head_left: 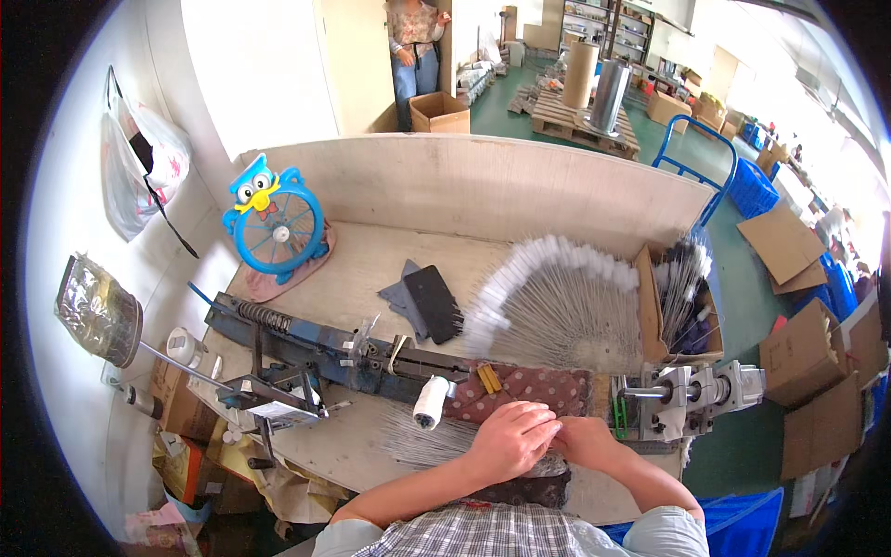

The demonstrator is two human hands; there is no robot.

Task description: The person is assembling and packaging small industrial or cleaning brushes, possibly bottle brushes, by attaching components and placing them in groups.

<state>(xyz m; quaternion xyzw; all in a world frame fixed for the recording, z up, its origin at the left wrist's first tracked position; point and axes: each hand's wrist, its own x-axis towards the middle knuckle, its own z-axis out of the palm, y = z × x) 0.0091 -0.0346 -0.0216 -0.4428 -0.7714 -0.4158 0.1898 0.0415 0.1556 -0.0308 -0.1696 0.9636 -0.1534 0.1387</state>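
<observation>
Cloth (pixel 552 388), spotted: spread on the worktop (pixel 371 249), just beyond left hand (pixel 513 440) and right hand (pixel 588 441). Hands: held together, fingers curled; whether anything is gripped cannot be told. Wires (pixel 422 442): massed beside the left forearm (pixel 413 489); could be scattered or bent if brushed by it.

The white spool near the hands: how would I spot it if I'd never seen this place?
Find the workbench, then the long blue metal machine across its front. Follow it rightward to the dotted cloth; the white spool is at the cloth's left end, left of the left hand. Its rounded white body sets it apart from the yellow piece on the cloth.
</observation>
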